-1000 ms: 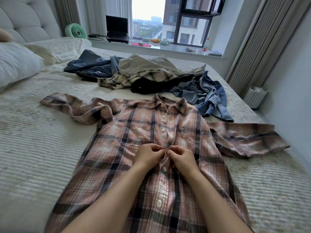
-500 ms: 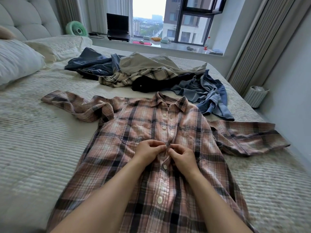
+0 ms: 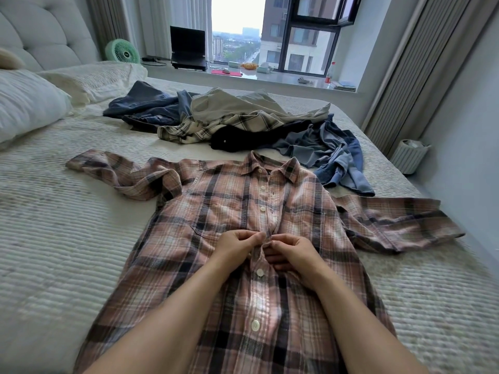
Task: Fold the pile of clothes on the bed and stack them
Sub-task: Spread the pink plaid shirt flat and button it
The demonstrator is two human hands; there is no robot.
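Bed (image 3: 81, 252): carries everything; no folded stack anywhere in view, so stacking not yet begun.
Pile (image 3: 243, 122): heaped loose at the far side, beyond the collar; blue, beige, checked and black pieces tangled together, none folded; most of the work judged to lie here.
Shirt (image 3: 216, 211): pink plaid, spread face up in the middle of the bed, just in front of the pile; sleeves flung out to both sides, not yet folded in.
Front strip: two lower buttons look fastened, upper ones by the collar still open, so buttoning about half done.
Left hand (image 3: 237, 248): fingers curled, pinching the strip's left edge at mid-chest.
Right hand (image 3: 291, 252): fingers curled, pinching the opposite edge, touching the left hand's fingertips.
Step in hand: likely closing a middle button before any fold.
Progress: barely started; first garment only being prepared.
Left to do: remaining buttons, sleeves in, body folded, then every piece in the pile.
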